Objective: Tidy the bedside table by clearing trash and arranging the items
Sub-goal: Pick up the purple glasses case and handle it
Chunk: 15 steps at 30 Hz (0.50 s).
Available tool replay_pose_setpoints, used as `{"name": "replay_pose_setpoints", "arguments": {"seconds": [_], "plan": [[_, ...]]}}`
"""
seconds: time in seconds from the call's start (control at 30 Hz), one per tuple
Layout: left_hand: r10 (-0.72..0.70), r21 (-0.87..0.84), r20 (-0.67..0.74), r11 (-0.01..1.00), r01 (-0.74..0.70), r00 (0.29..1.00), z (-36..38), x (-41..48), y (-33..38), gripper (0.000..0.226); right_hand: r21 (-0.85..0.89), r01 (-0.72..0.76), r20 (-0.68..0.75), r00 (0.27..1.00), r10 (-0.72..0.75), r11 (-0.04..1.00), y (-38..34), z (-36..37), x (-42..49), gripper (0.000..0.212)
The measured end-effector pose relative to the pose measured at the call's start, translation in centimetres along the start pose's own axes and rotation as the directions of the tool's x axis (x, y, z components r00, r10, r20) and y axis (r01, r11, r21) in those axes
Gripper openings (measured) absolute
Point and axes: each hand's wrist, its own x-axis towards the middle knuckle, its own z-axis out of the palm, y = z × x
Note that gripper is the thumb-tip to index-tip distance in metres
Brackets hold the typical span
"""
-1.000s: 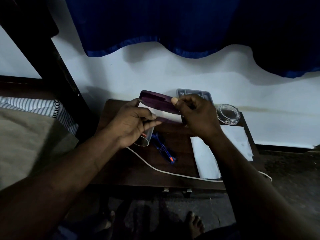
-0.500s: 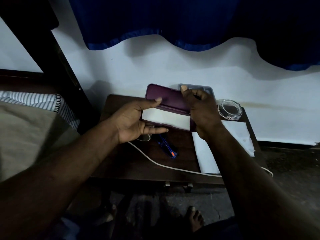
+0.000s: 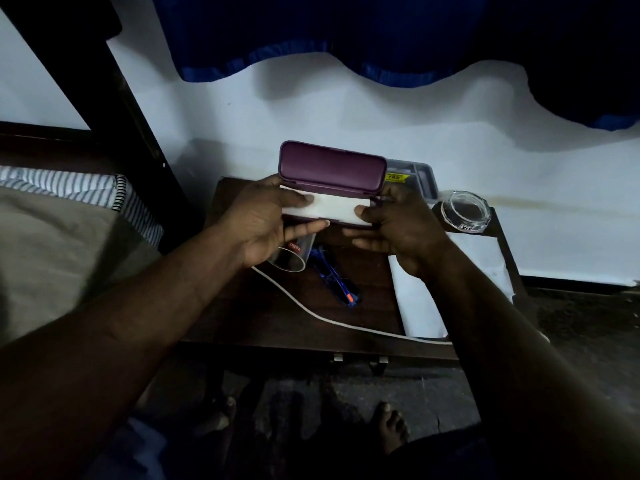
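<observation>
Left grip [image 3: 266, 220] and right grip [image 3: 398, 226] pinch the open case [image 3: 332, 166] at its ends. Judged stiff, light; hold base, not lid.

The case [image 3: 332, 168] was purple outside and white within, the bench [image 3: 294, 337] dark brown, the glasses [image 3: 337, 282] blue with an orange spot, the cable [image 3: 311, 311] and paper [image 3: 419, 306] white, the curtain [image 3: 311, 36] deep blue, the bedding [image 3: 69, 187] striped blue and white.

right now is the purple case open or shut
Open. The lid of the purple case stands raised behind its white-lined base, which the left hand and right hand hold at either end.
</observation>
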Motion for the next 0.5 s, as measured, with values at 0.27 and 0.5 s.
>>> {"name": "replay_pose_setpoints", "arguments": {"seconds": [0.27, 0.5], "plan": [[0.029, 0.081, -0.037, 0.996, -0.026, 0.999, 0.14, -0.40, -0.09, 0.038, 0.061, 0.028, -0.059, 0.998, -0.024, 0.998, -0.11, -0.47, 0.51, 0.013], [0.019, 0.081, -0.050, 0.997, -0.015, 0.999, 0.29, -0.41, 0.02, 0.034, 0.042, 0.070, -0.120, 0.991, -0.064, 0.997, 0.09, -0.45, 0.62, 0.011]]}}
